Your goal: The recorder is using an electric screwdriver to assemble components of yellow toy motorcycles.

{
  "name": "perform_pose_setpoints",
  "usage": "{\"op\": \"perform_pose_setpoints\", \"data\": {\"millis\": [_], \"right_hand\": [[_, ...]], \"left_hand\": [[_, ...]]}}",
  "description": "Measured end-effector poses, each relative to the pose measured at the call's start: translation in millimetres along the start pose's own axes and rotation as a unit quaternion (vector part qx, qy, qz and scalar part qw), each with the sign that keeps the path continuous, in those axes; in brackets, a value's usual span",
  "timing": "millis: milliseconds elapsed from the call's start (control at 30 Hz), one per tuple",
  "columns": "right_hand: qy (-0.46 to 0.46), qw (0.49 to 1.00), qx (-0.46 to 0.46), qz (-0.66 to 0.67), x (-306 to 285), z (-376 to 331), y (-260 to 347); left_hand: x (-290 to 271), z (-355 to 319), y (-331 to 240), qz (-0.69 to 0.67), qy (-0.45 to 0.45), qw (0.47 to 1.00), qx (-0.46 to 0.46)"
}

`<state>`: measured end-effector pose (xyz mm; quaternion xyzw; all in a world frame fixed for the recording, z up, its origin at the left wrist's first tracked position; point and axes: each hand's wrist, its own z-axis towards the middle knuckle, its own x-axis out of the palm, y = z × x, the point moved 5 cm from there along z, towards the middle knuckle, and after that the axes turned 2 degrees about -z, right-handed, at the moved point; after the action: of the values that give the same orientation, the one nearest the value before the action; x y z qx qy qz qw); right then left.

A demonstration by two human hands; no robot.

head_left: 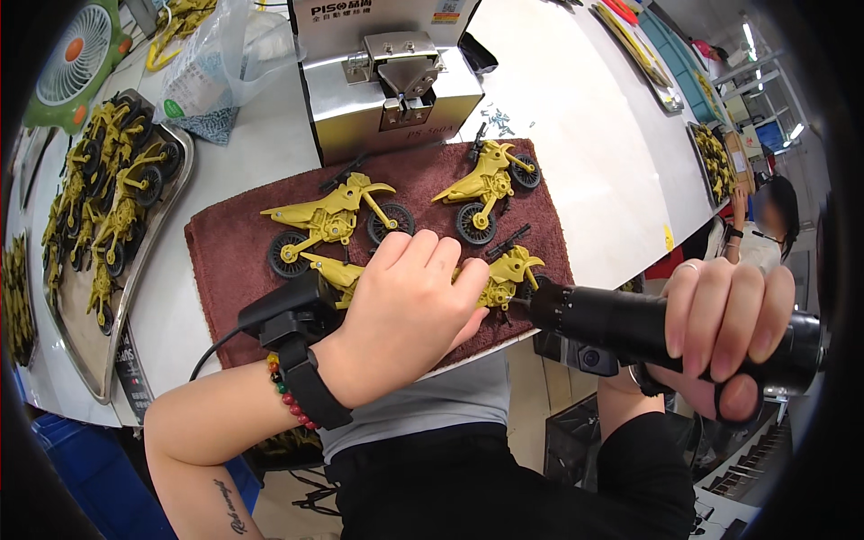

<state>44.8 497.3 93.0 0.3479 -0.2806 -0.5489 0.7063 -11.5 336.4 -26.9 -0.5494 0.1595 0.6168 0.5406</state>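
My left hand (409, 301) is closed over a yellow toy motorcycle (508, 274) with black handlebars, pressing it on the brown towel (229, 216); the hand hides its middle. In my right hand (729, 328) is a black electric screwdriver (612, 319), fingers wrapped round its body. It lies nearly level, its tip pointing left at the toy's near side. Whether the bit touches a screw I cannot make out. Beyond my left hand a second toy motorcycle (328, 219) lies on the towel, with a third toy motorcycle (486, 184) to its right.
A metal screw feeder (387, 90) stands behind the towel, loose screws (498, 120) beside it. At left are a metal tray (184, 171) heaped with yellow toy motorcycles, a plastic bag (202, 85) and a green fan (76, 54). Another person (765, 225) sits at far right.
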Motion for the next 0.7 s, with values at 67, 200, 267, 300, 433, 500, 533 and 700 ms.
{"op": "perform_pose_setpoints", "data": {"millis": [67,200,267,300,433,500,533,700], "right_hand": [[0.011,1.0,0.005,0.007,4.6,-0.1,-1.0],[0.037,0.999,0.008,0.024,9.0,2.1,-11.8],[0.036,0.999,-0.011,0.034,9.4,0.0,-13.0],[0.034,0.999,-0.009,0.029,7.8,-1.2,-10.7],[0.023,0.999,-0.004,0.022,1.0,-2.9,-1.8],[0.046,0.999,-0.003,0.015,-2.3,-1.3,1.4],[0.045,0.999,-0.001,0.014,0.5,-1.4,-0.4],[0.019,1.0,0.02,-0.008,7.8,0.1,-9.2]], "left_hand": [[0.0,-0.3,0.4,-0.003,0.002,1.0,-0.002],[0.2,-0.4,1.2,-0.001,-0.002,1.0,-0.003],[1.0,-0.5,1.5,-0.014,-0.001,1.0,-0.003],[1.4,-0.9,2.2,-0.025,-0.001,1.0,-0.004],[1.4,-1.3,2.2,-0.021,-0.007,1.0,-0.004],[1.0,-0.2,1.8,-0.02,0.003,1.0,-0.004],[1.3,0.2,1.7,-0.021,0.003,1.0,-0.004],[2.6,0.4,1.5,-0.017,0.002,1.0,-0.006]]}}
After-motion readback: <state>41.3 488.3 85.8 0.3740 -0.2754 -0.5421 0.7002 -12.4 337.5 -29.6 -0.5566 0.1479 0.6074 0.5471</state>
